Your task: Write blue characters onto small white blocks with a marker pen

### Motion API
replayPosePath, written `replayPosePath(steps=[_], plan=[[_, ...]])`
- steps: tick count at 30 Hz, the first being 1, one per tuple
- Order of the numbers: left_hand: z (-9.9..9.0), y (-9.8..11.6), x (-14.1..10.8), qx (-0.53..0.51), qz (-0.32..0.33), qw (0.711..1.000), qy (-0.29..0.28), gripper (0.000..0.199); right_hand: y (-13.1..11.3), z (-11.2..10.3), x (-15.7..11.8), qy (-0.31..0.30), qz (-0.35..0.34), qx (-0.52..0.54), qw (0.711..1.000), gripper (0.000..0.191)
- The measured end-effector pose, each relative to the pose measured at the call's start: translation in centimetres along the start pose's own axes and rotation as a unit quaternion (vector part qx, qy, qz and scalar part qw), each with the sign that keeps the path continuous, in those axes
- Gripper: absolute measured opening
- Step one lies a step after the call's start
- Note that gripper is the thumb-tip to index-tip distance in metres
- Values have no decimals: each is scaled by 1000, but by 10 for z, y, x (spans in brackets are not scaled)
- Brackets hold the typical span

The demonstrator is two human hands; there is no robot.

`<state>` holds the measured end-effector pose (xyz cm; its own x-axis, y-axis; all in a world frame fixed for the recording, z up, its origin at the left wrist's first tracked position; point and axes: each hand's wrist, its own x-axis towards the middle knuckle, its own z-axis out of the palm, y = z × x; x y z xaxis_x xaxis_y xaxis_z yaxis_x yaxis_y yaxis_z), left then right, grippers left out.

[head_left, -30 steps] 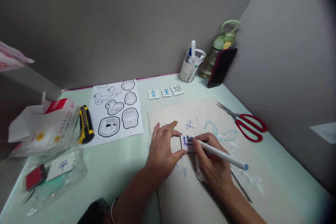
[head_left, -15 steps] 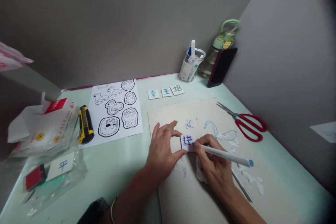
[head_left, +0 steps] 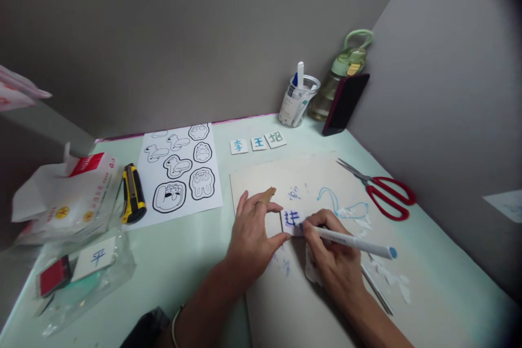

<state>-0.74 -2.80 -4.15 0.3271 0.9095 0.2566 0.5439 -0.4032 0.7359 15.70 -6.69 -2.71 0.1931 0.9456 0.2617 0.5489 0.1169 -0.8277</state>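
On the board: tile (head_left: 290, 221), small and white, lies flat at the centre of the board (head_left: 281, 293), blue strokes on its face.
Left hand (head_left: 253, 234): palm down at 9 o'clock of the tile, thumb and forefinger pinching its left edge; I judge this pins it so it won't skid under the pen. Wrist straight, forearm coming in from 6 o'clock. One finger wears a tan plaster.
Right hand (head_left: 331, 261): clenched in a writing grip around the pen (head_left: 353, 243), heel resting on the board at 4 o'clock of the tile, over a crumpled tissue.
Pen: tip touching the tile's right part, barrel slanting off toward 3 o'clock, blue end cap outward; a low angle, I'd say, for steady short strokes.
Scraps (head_left: 383, 272): white bits scattered at 3 to 4 o'clock of my right hand.
Scissors (head_left: 383, 187): red handles, at 2 o'clock, off the board's corner.
Done tiles (head_left: 258, 144): three in a row at 12 o'clock, apart from the board.
Sheet (head_left: 179, 174): outlined figures, at 10 o'clock.
Knife (head_left: 132, 193): yellow and black, just beside the sheet's left edge.
Cup (head_left: 297, 100): pens upright, far at 12 o'clock, near a bottle (head_left: 342, 76).
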Motion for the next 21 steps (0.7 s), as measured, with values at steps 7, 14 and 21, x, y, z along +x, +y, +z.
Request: replayPosePath(steps=[7,14,21], plan=[[-1,0,1,-8,-7,1000,-2,93,-4,0,1,55,-1,4,998,17],[-1,1,1,-5,-11,1000,-5,93,-6,2,4,56,-13,6,998,15],[0,1,0,-1,-8,1000,-4,91,-3,2,3,48,-9,5,999,14]])
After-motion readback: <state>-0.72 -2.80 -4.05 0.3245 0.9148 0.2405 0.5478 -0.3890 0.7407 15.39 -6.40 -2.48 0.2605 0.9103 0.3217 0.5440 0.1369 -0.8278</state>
